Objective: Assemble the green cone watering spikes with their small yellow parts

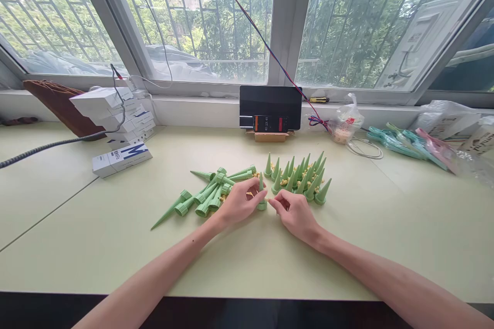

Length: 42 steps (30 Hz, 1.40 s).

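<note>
My left hand (244, 199) is closed around a green plastic cone-shaped spike (262, 206), which stands tip up with its wide cap on the table. Just right of it, my right hand (292, 211) has its thumb and fingers pinched together; whatever is between them is too small to make out. Behind my right hand several green spikes (297, 175) stand upright in rows, with small yellow pieces (284, 182) among them. To the left lies a loose heap of green spikes (210, 191) on their sides, partly hidden by my left hand.
A phone showing a timer (270, 123) leans against a black screen (270, 100) at the back. White boxes (123, 157) and a brown object (69, 108) are at the left. A plastic bag (346, 121) and turquoise and pink bundles (409, 144) lie at the right on the table (247, 267).
</note>
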Motion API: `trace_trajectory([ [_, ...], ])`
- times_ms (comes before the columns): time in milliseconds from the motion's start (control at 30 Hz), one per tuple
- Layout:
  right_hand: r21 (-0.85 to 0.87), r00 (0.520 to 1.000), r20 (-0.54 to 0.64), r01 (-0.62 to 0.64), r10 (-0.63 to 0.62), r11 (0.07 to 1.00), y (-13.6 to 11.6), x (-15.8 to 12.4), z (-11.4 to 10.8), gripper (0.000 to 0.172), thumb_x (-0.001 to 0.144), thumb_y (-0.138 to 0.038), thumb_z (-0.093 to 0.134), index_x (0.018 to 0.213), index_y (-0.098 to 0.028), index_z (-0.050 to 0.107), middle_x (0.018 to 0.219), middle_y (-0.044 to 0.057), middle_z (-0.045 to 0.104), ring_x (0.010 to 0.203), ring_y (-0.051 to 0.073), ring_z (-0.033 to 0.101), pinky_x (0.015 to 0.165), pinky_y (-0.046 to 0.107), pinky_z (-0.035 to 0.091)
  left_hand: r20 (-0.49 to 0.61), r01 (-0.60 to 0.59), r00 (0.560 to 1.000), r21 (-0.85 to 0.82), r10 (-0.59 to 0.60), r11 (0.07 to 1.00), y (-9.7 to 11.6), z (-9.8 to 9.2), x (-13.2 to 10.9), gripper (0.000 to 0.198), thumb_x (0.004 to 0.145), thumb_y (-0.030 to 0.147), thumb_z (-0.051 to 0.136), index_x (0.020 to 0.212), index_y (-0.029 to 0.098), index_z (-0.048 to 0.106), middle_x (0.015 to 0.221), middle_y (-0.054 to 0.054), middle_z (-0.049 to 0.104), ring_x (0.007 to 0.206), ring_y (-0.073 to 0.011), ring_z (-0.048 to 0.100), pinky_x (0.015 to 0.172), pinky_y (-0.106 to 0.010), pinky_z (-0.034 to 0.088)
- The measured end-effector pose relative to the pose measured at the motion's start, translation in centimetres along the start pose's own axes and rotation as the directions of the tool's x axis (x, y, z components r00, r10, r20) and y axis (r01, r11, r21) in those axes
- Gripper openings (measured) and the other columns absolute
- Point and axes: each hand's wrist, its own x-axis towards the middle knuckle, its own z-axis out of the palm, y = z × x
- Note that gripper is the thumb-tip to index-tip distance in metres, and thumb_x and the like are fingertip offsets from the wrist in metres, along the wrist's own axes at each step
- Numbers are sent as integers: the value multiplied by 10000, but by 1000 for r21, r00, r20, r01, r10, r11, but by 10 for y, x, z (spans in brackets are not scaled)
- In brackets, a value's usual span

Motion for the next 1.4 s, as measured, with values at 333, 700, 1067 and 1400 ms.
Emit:
trace_trajectory([
  [333, -38, 1000, -8, -18, 18, 999, 0, -1, 0, 341, 958, -377, 514, 669, -204, 457, 532, -53, 417, 496, 111, 323, 500, 257, 275, 25, -17, 1000, 33, 16, 999, 3, -2, -1, 190, 882, 357, 584, 935, 176, 606, 839, -20, 572, 657, -114, 490, 552, -220, 465],
  [700, -40, 1000, -21, -6, 5, 999, -2, 0, -1, 390, 982, -413, 462, 653, -207, 417, 552, -45, 402, 509, 115, 309, 506, 265, 262, 55, -121, 992, 154, 114, 980, 2, -4, -2, 316, 821, 298, 608, 1116, 190, 579, 937, -51, 604, 686, -130, 517, 521, -218, 420],
  [1067, -33, 999, -36, 11, -12, 999, -5, 0, -1, 455, 1012, -451, 374, 626, -209, 395, 546, -33, 409, 492, 113, 323, 494, 271, 266, 97, -160, 985, 158, 146, 974, 3, -3, -3, 393, 821, 280, 586, 1198, 213, 499, 921, -34, 589, 659, -119, 527, 521, -216, 408],
  [1400, -38, 999, -48, 3, -5, 999, -6, 0, -1, 474, 1013, -447, 353, 602, -213, 330, 523, -38, 348, 488, 112, 282, 494, 286, 228, 135, -185, 978, 182, 162, 966, -3, -3, -5, 458, 845, 310, 580, 1275, 223, 445, 756, 17, 536, 611, -120, 478, 534, -223, 407],
])
